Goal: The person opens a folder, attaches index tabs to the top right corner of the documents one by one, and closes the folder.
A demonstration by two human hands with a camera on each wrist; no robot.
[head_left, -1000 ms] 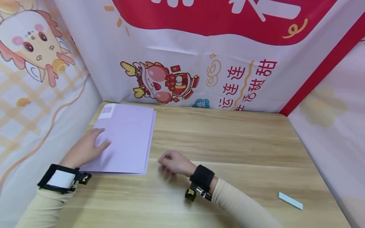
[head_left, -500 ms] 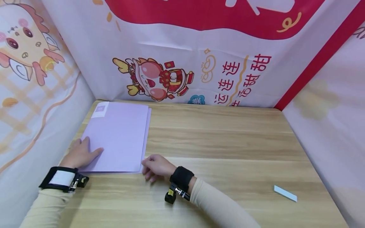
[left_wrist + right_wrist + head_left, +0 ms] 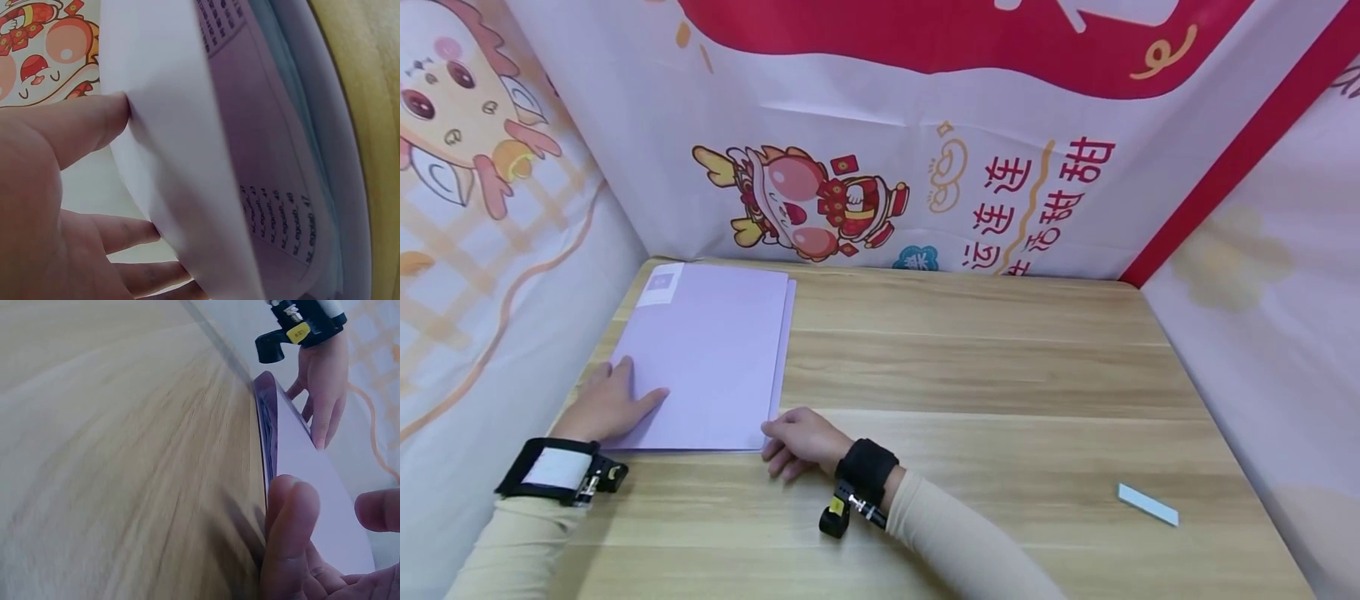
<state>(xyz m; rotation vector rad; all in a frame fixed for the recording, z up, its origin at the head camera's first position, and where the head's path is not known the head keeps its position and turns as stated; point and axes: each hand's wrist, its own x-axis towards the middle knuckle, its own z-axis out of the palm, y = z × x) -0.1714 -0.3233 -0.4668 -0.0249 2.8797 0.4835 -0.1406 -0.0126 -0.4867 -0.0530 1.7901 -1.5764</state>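
Note:
A pale purple folder (image 3: 707, 358) lies at the left of the table, a white label (image 3: 660, 284) at its far left corner. The left hand (image 3: 598, 404) rests on its near left part, thumb and fingers spread over the cover. Along the near edge, the left wrist view shows the cover raised a little over printed sheets (image 3: 281, 231). At the near right corner is the right hand (image 3: 805, 442), its fingers loosely bent. In the right wrist view, one fingertip (image 3: 290, 509) is at the folder's edge, with another digit apart from it over the cover; contact is unclear.
A light blue strip (image 3: 1147, 504) lies on the right of the wooden table (image 3: 970, 367). Printed cloth (image 3: 865, 117) hangs at the back and both sides. Each wrist carries a black strap (image 3: 867, 468) with a small camera.
The right hand has moved left to the folder's near right corner. The left hand has come down onto the folder's left side. The head view has shifted slightly.

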